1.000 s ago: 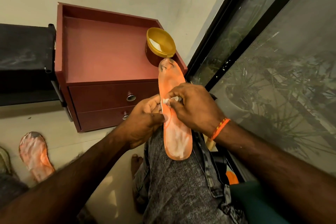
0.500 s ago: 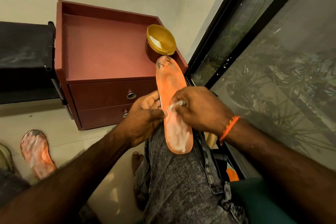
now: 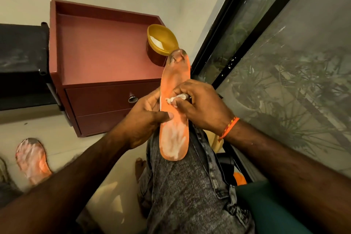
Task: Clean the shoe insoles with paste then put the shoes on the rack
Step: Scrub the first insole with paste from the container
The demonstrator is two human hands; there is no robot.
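Left hand [image 3: 144, 119]: curled round the left edge of the orange insole [image 3: 174, 112], thumb laid flat across its face, other fingers tucked behind and mostly hidden. Right hand [image 3: 201, 106]: fingers bent, pinching a small white wad [image 3: 177, 98] and pressing it onto the middle of the insole. Insole: propped lengthwise on the grey-jeaned knee [image 3: 182, 186], heel end nearest the body, smeared white with paste; toe end dark and grimy, pointing up toward the jar [image 3: 161, 43]. Jar: open, yellow rim, white paste inside, standing at the right front corner of the red cabinet [image 3: 98, 59]. Orange thread band [image 3: 228, 127] round the right wrist. Second insole [image 3: 32, 159]: lying on the floor at lower left, well apart, also coated white. Black rack [image 3: 20, 62] just left of the cabinet, touching or nearly so; cannot tell which. Dark-framed glass [image 3: 284, 62] along the right side, plants visible through it.
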